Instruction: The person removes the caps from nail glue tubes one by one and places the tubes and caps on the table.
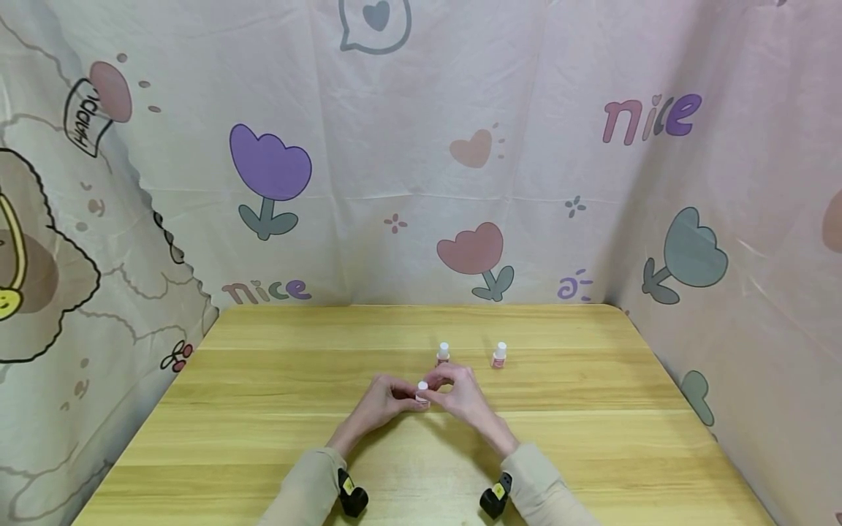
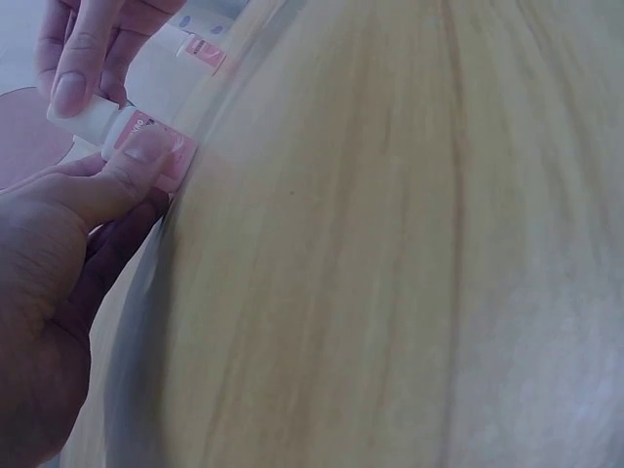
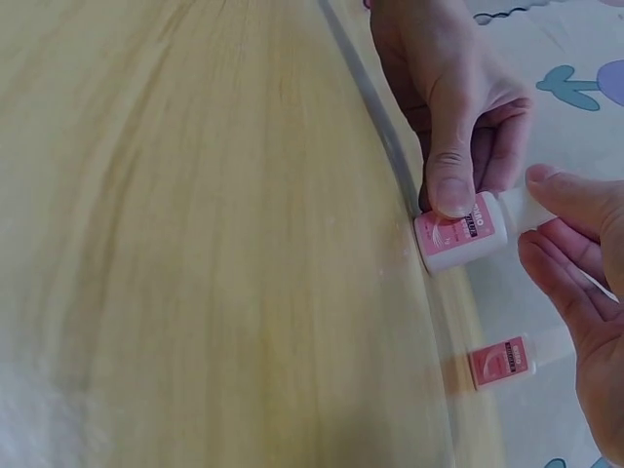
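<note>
Pastel fabric [image 1: 375, 153] with tulips, hearts and "nice" printed on it hangs behind a wood-grain table [image 1: 263, 380], and all the action is around the middle of that table. So the main thing is a little pink-labelled white bottle [image 3: 463, 244], held between both hands. It's basically upright: long axis vertical, base down toward the wood, white cap [image 3: 522, 208] pointing straight up. Can't tell if the base actually touches the tabletop.

Left hand [image 1: 381, 402] has the body clamped between thumb and fingers, thumb flat across the label. Right hand [image 1: 463, 394] comes in from the right and pinches the cap, thumb on one side, fingertips on the other.

Two matching bottles stand farther back, also cap up: one [image 1: 444, 351] just past the right hand's fingers, the other [image 1: 499, 356] off to the right. Both arms have beige sleeves [image 1: 305, 482], each with a black wrist camera [image 1: 353, 500] strapped on.
</note>
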A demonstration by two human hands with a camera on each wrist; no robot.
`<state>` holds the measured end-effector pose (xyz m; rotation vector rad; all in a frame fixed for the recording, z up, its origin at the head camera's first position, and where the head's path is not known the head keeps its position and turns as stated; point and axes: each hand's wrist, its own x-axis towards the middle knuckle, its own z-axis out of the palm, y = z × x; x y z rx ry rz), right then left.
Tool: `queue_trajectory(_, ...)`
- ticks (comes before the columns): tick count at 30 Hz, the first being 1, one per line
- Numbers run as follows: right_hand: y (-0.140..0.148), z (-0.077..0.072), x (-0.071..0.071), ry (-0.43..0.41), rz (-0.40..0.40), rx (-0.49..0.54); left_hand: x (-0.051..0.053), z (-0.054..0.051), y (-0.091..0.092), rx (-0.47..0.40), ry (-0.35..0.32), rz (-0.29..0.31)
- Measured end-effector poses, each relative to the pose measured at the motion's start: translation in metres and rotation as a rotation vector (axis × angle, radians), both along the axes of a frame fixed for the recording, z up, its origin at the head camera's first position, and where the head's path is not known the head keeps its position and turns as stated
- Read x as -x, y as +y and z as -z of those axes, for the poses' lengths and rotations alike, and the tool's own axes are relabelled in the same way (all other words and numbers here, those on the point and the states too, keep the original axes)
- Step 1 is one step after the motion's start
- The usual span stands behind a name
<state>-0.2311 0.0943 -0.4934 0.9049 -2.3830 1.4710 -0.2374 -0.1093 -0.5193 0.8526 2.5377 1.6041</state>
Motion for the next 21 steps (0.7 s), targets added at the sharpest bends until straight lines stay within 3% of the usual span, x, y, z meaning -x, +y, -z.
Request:
queue_trajectory(15,0.0031,0.0020,0.0002,-0.001,-0.053,0.014,0.0019,0.0015,-0.0004,0.001,0.001,0.020)
queue_trajectory(21,0.0016,0.0010,-0.0003,0.007,-0.039,0.014,0.0022,0.0022,-0.0002,0.001,0.010,0.011)
